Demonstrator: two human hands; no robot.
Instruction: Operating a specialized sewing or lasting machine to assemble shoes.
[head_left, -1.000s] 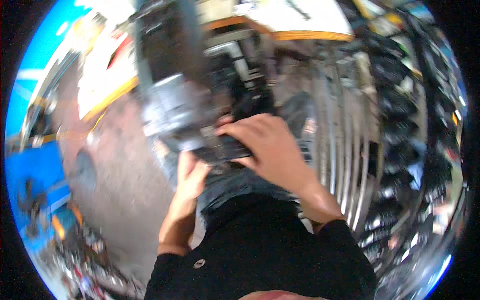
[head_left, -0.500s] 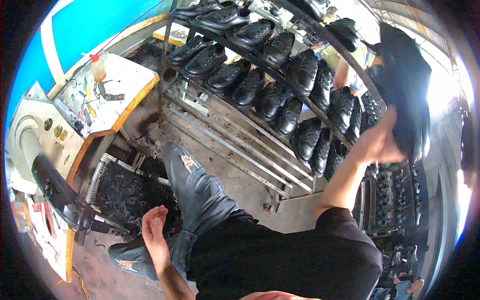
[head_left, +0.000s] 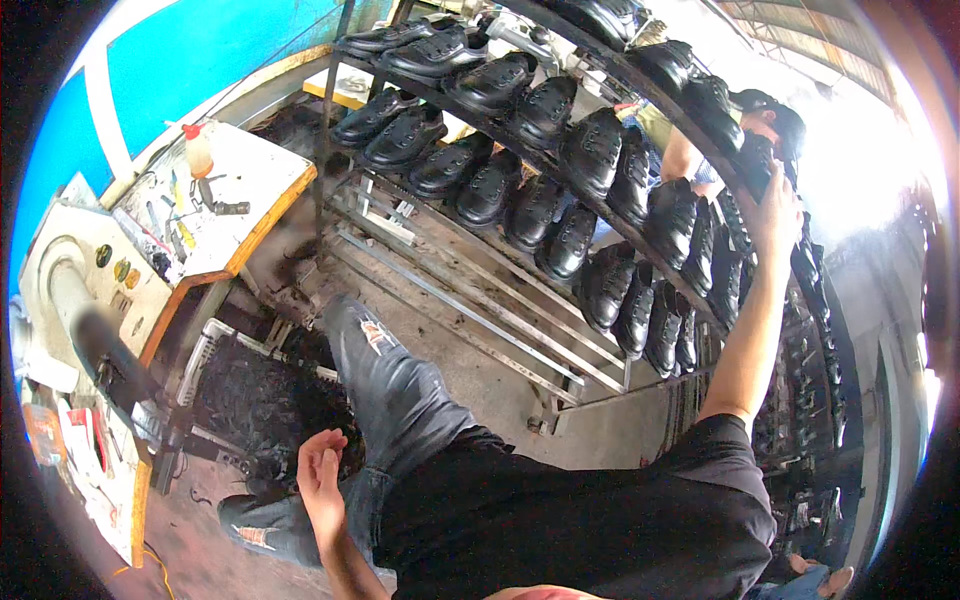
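Observation:
My right hand (head_left: 775, 220) is stretched out to the upper right, its fingers round a black lace-up shoe (head_left: 755, 163) at the top level of a metal shoe rack. The fingers hide part of this shoe. Beside it on the same level stands another black shoe (head_left: 712, 110). My left hand (head_left: 321, 478) hangs over my lap near my bent knee, fingers loosely curled and apart from the thumb, with nothing in it. Below it and to the left sits a pale plastic crate (head_left: 200, 362) full of black scraps.
The rack's dark rail (head_left: 625, 232) carries rows of black shoes. On the left are a bench machine with a dark arm (head_left: 115, 375) and a worktable (head_left: 265, 160) with a red-capped bottle (head_left: 198, 152) and small tools. Behind the rack, another person's arm (head_left: 680, 155) shows.
The shoe in my right hand has gone from close in front of me, held up, to farther away at the rack's top level. My left hand has shifted slightly down and right.

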